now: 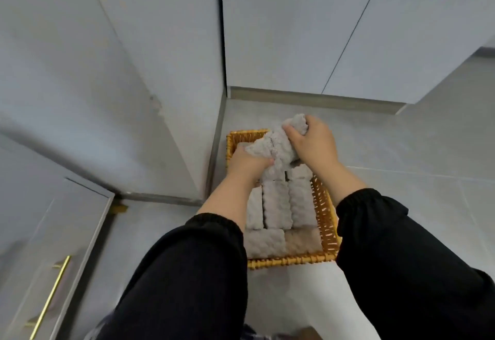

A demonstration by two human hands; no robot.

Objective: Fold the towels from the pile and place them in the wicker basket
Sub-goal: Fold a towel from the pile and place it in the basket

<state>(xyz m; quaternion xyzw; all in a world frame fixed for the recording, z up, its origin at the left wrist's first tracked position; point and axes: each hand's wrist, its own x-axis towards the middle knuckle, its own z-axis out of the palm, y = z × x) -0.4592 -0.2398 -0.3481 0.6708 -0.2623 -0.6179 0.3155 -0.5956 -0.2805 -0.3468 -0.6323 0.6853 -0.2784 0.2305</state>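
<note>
A: Obs., head view. Container material?
B: Rect. wicker basket [292, 260], honey-yellow woven strands, braided rim. Sits on the floor [401, 152], pale grey matt tiles, in a corner beside flat grey-white cabinet doors [281, 31].
A: Contents?
B: The folded towels [277, 205]: grey, nubby bobbled pile, made up into chunky oblong bundles. Three lie lengthwise side by side mid-basket, touching. Two more lie crosswise at the near end, against the near rim. Far end hidden by the hands, so no count there.
A: And the one being handled?
B: The held towel [278, 144], same grey pile, bunched into a thick sausage shape. Tilted: low end at left, high end far right. It's over the far half of the basket, above the packed ones. Can't tell if its underside touches them.
A: L side?
B: The left hand [249, 162] grips the low end, thumb pressed over the top of the fabric, fingers hidden beneath.
A: R side?
B: The right hand [312, 141] is clenched round the high end, fingertips dug into the pile, knuckles up. Both narrow, both on the same towel.
A: Other?
B: Black sleeves [203, 259], elastic cuffs at mid-forearm. Lower left: drawer front w/ slim brass bar handle [51, 296]. Edges of frame motion-blurred.
</note>
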